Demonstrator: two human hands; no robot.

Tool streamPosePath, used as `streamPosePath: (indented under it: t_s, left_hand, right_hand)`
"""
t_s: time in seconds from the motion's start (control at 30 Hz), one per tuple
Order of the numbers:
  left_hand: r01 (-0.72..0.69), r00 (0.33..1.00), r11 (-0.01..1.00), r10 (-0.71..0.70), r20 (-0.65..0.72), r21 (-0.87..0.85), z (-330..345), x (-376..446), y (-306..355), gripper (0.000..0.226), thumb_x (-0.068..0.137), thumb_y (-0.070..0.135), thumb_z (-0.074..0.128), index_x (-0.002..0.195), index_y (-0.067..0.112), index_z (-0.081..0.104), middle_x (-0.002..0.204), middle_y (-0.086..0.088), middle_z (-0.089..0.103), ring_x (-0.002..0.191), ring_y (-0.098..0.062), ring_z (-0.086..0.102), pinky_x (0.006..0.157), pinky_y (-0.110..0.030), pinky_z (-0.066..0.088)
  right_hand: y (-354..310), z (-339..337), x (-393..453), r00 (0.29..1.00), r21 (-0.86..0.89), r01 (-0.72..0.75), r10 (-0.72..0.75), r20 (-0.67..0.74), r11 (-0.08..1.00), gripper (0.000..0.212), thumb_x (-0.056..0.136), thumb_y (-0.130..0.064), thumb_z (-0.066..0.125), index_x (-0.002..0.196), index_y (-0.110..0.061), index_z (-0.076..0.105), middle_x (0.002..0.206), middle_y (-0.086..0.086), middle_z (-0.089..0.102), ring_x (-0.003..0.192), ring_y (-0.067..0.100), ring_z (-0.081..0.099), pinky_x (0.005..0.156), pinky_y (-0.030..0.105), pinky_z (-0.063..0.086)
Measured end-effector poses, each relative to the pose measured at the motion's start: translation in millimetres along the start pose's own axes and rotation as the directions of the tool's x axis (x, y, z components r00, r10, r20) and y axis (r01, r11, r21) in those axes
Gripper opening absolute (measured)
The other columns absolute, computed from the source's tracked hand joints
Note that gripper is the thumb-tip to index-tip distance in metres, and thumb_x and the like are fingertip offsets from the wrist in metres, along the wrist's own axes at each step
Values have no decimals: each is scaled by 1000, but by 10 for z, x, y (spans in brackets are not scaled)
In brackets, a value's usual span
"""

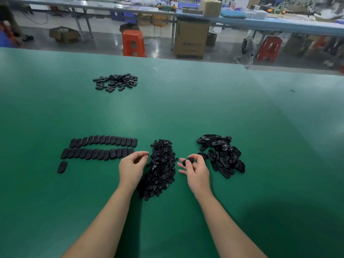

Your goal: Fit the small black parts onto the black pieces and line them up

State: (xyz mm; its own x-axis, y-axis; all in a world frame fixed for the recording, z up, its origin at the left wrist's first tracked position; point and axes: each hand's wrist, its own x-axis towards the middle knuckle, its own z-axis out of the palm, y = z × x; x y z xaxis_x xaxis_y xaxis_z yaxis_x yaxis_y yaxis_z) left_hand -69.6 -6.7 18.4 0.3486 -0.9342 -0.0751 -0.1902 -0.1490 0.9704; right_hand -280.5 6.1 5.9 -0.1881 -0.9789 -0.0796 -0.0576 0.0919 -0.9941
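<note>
A: Hands first. What does each one hold?

B: The left hand pinches one small black part between thumb and fingertip, at the left edge of the middle heap of small parts. The right hand grips one oval black piece with thumb and curled fingers, just right of that heap.

A: How many heaps lie on the green table?

B: Three. The heap of small parts sits in the middle, near the person, and the loose pile of oval pieces lies to its right. A third, smaller pile lies far off on the left. None of them can be counted; the parts overlap too much.

A: And the lined-up ones?

B: Two rows on the left, side by side. The far row holds about twelve pieces, and the near row about twelve as well, though its right end is partly hidden by the left hand. One single piece lies alone below the left end of the near row.

A: Beyond the table?

B: Two orange stools and a tall cardboard box on the floor.
</note>
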Motion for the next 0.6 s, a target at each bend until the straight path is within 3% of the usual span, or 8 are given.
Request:
streamPosePath:
  t_s: [0.03, 0.1, 0.2, 0.33, 0.43, 0.5, 0.6]
  left_hand:
    - [-5, 1000, 1000, 4, -13, -9, 33, -30, 24, 18, 90, 15, 73, 85, 32, 78, 73, 9, 74, 60, -7, 58, 60, -26, 51]
    - [-50, 999, 999, 50, 6, -10, 146, -126, 98, 18, 89, 15, 73, 84, 32, 78, 73, 13, 74, 62, -4, 59, 60, -18, 48]
    - [-152, 981, 987, 144, 132, 53, 412, -278, 270, 23, 87, 14, 74, 79, 36, 77, 76, 20, 73, 67, 4, 63, 64, -9, 46]
    - [-78, 966, 996, 64, 252, 49, 733, -408, 415, 21, 87, 12, 72, 79, 31, 77, 67, 15, 71, 52, 2, 56, 57, -18, 45]
    - [15, 972, 999, -23, 234, 39, 872, -460, 446, 12, 86, 12, 74, 83, 24, 76, 74, 6, 74, 55, -5, 59, 59, -23, 48]
    - [41, 980, 998, -51, 192, 54, 912, -464, 455, 10, 85, 13, 74, 82, 22, 73, 74, 3, 74, 57, -8, 62, 60, -27, 53]
    - [55, 982, 994, -72, 176, 97, 934, -435, 452, 9, 85, 13, 74, 80, 21, 73, 75, 3, 74, 66, -14, 68, 70, -36, 60]
  right_hand:
    - [1, 6, 6, 1000, -9, 4, -4, 6, 1000, 8, 106, -14, 47, 106, -21, 51, 103, -5, 76, 93, 10, 75, 79, 31, 62]
    - [7, 15, 18, 1000, -19, 11, -11, 13, 1000, 12, 108, -15, 43, 108, -25, 50, 107, -7, 75, 93, 10, 75, 80, 31, 62]
    - [10, 40, 32, 1000, 9, 21, -21, 7, 1000, 18, 109, -14, 39, 112, -26, 52, 112, -7, 73, 93, 13, 75, 76, 29, 61]
    - [19, 31, 40, 1000, 67, 4, -3, -13, 998, 23, 108, -8, 38, 106, -20, 57, 109, 1, 71, 92, 11, 73, 70, 26, 58]
    - [31, 2, 45, 1000, 20, -5, 5, -19, 1000, 24, 106, -6, 40, 102, -21, 58, 103, 2, 69, 90, 12, 70, 68, 22, 55]
    - [39, -10, 45, 1000, -9, 6, -7, -23, 1000, 23, 105, -6, 41, 102, -22, 57, 97, -2, 68, 81, 4, 69, 66, 19, 54]
    - [49, -14, 48, 1000, -30, 16, -16, -16, 999, 23, 105, -6, 42, 102, -24, 55, 94, -4, 68, 77, -2, 67, 70, 21, 53]
